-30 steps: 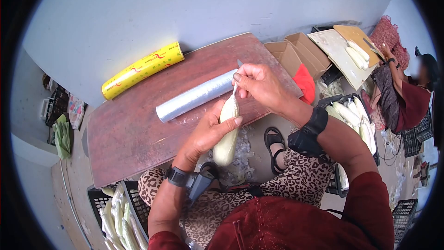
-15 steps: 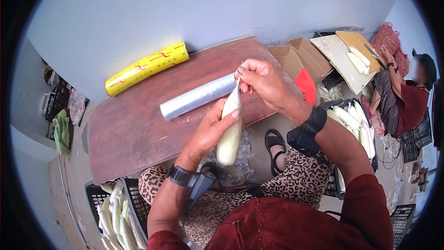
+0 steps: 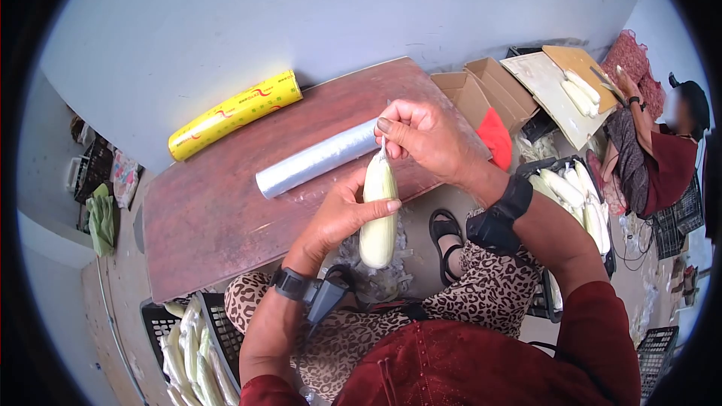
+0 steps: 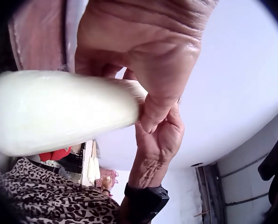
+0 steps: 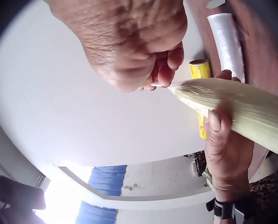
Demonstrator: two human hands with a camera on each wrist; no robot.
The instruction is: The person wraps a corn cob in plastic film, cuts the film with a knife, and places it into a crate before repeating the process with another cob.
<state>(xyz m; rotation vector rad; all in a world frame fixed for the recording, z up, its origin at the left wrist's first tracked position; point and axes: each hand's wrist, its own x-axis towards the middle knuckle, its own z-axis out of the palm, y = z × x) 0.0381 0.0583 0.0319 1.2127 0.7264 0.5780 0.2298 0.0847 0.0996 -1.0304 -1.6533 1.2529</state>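
An ear of corn (image 3: 377, 237) in its pale husk, with shiny clear film over it, hangs nearly upright above the table's front edge. My left hand (image 3: 338, 214) grips its upper part, thumb across the front. At the top, my right hand (image 3: 425, 139) pinches the thin twisted end of the film between thumb and fingers. The right wrist view shows this white twist (image 5: 163, 86) running from the tip of the ear into the fingertips. Just behind the hands, a roll of clear film (image 3: 316, 159) lies on the reddish-brown table (image 3: 203, 225).
A yellow printed roll (image 3: 235, 115) lies along the table's back edge by the wall. Black crates of corn stand at lower left (image 3: 158, 323) and right (image 3: 611, 252). Cardboard boxes (image 3: 500, 90) are beyond the table. Another person (image 3: 665, 169) sits at far right beside a board (image 3: 553, 90).
The ear has swung from a slant to nearly upright, its lower end shifting right. Both hands keep their hold on the ear and the film twist.
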